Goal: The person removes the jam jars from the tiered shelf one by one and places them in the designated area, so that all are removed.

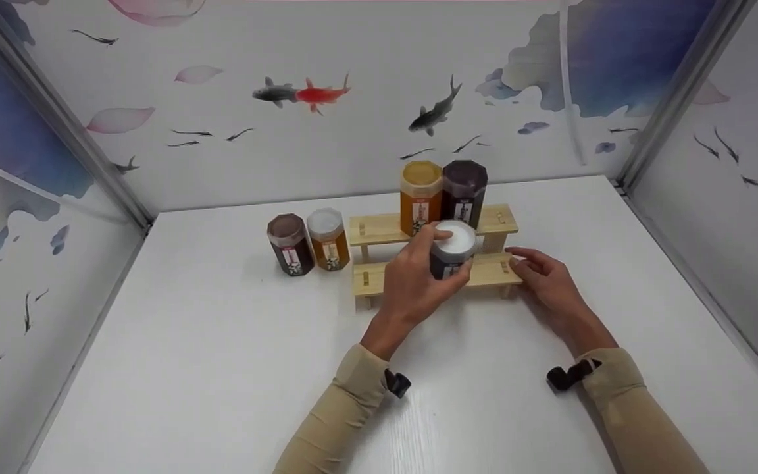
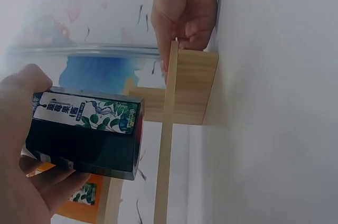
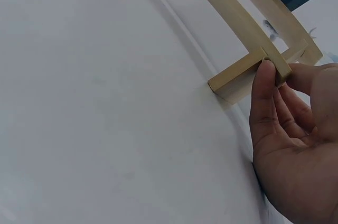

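My left hand (image 1: 412,282) grips a dark octagonal jar (image 1: 456,238) with a whitish lid, thumb and fingers curled round its sides. In the left wrist view, a narrow gap shows between the base of this jar (image 2: 84,139) and the lower board of a two-step wooden rack (image 2: 168,145). The right end of that lower board (image 1: 491,268) is pinched between the thumb and fingers of my right hand (image 1: 555,289). On the upper step (image 1: 379,229) stand an orange jar (image 1: 420,197) and a dark purple jar (image 1: 464,191), side by side.
Left of the rack, a dark jar (image 1: 291,247) and an amber jar (image 1: 328,240) stand close together on the white table (image 1: 234,368). Panels printed with fish and petals (image 1: 353,145) enclose the table's back and sides.
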`<state>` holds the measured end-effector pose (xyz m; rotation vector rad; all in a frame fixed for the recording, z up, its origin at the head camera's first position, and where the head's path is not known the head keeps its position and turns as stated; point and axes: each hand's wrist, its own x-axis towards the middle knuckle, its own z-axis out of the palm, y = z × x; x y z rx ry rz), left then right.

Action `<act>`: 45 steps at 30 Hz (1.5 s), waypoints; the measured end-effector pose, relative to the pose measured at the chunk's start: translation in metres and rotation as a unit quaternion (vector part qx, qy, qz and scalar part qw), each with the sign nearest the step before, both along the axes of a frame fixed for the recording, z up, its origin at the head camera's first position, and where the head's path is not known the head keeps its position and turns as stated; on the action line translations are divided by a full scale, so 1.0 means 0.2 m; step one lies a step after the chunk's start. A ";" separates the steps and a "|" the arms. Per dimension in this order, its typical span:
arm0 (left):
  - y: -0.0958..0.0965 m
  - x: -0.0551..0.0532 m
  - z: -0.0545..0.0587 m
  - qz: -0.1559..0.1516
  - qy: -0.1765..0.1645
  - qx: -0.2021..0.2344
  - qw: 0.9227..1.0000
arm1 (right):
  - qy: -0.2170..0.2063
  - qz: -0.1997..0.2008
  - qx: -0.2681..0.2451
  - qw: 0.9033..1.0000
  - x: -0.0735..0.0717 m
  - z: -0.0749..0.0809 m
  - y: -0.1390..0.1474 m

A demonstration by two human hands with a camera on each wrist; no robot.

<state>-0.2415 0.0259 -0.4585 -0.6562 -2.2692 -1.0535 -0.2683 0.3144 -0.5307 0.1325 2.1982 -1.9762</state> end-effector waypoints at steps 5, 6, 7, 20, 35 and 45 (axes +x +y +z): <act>-0.15 0.00 0.03 0.011 0.018 0.005 1.000 | 0.005 0.007 0.006 1.000 -0.01 -0.01 0.00; -0.18 0.00 0.03 0.014 0.022 0.007 1.000 | 0.006 0.007 0.008 1.000 -0.01 -0.01 0.00; -0.21 -0.01 0.04 0.018 0.026 0.009 0.999 | 0.007 0.007 0.010 1.000 -0.01 -0.01 0.00; -0.67 -0.09 0.09 0.087 0.052 0.064 0.993 | 0.012 -0.001 -0.013 1.000 -0.01 -0.02 0.00; -1.07 -0.15 0.15 0.174 0.069 0.233 0.954 | 0.002 0.002 -0.001 1.000 -0.01 -0.02 0.00; -1.22 -0.18 0.07 0.235 0.043 0.284 0.929 | 0.006 0.003 -0.009 1.000 -0.01 -0.01 0.00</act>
